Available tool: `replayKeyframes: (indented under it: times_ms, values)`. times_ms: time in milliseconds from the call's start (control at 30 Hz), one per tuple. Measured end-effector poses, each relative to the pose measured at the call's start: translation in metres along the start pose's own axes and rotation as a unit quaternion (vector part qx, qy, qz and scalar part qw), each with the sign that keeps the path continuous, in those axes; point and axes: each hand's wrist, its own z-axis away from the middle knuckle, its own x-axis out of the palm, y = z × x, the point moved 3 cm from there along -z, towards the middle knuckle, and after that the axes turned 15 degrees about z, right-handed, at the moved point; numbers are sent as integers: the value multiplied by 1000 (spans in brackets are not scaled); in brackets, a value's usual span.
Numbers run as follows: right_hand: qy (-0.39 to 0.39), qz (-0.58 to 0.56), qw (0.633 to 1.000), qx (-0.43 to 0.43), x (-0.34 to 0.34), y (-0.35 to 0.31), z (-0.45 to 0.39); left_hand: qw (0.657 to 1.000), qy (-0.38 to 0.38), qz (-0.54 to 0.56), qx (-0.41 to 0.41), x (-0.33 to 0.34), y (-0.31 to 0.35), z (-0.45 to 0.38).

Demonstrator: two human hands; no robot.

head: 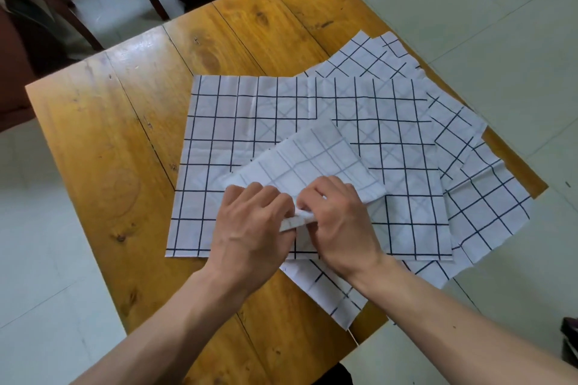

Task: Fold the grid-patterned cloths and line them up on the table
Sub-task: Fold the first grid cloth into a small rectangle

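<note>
Your left hand [250, 228]: knuckles up, fingers curled, pinching the near edge of the part-folded cloth [312, 166].
Your right hand [341, 225]: just beside the left, almost touching it, fingers curled on the same bunched edge.
Part-folded cloth: pale reverse side up, lying on the top flat cloth [281, 122].
Cloth pile [488, 206]: fanned sheets; near corner and right edges overhang the table [109, 134].
Open room: bare wood to your left and far side.
Writing: none legible.
Far: dark chair legs [78, 9], tiled floor [500, 25].
</note>
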Motion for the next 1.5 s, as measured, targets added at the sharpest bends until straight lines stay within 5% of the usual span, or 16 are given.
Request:
replayKeyframes:
  times_ms: [200,667,833,1300,1500]
  values:
    - [18,-66,998,-12,0,17,20,997,-50,-22,-52,3,-46,7]
    - [-7,-23,993,-115,12,31,26,994,-77,3,72,-15,-36,55]
    - [-62,-22,995,-80,17,45,35,987,-100,47,113,-2,-30,67]
    - [-100,-79,992,20,21,51,35,986,-56,149,-39,6,-69,70]
    - [-108,-152,979,80,18,55,23,956,10,224,-188,3,-68,59]
